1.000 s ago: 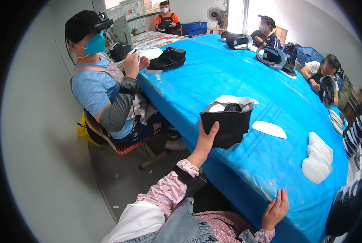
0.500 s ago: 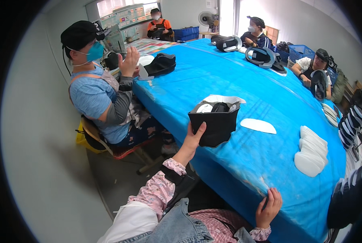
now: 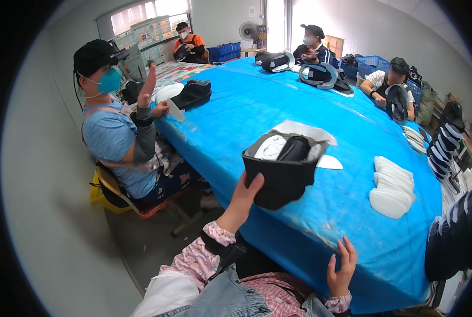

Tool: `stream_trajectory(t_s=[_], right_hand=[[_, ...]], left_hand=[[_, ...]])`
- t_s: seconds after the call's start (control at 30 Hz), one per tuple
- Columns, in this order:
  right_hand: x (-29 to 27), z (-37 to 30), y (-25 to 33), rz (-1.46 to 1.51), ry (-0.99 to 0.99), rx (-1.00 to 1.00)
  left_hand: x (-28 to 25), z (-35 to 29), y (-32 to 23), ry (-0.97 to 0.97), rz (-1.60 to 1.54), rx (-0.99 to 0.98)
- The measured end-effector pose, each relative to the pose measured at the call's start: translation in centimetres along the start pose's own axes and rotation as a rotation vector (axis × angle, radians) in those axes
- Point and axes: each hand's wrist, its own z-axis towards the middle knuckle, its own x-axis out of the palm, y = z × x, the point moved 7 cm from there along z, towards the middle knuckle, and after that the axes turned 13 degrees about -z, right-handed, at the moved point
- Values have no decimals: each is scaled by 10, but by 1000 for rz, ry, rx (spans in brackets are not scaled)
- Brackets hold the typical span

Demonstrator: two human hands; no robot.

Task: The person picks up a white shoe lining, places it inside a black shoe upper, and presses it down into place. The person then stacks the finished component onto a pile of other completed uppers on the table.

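Head view: open-topped black piece (image 3: 282,178), grey inside.

Showing far beyond the left grip (image 3: 250,190): a round fan (image 3: 248,31), a dark blue crate (image 3: 224,53) and, farther right, a blue plastic basket (image 3: 372,65). Left of the grip: a wooden-backed chair (image 3: 110,183).
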Motion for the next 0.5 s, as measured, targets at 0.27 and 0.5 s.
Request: stream_trajectory(t_s=[0.27,0.5], right_hand=[[-21,13,13,974,67,188],[-33,23,21,940,-36,212]], left_hand=[[106,-66,-11,766,646,90],[134,-98,25,1023,575,96]])
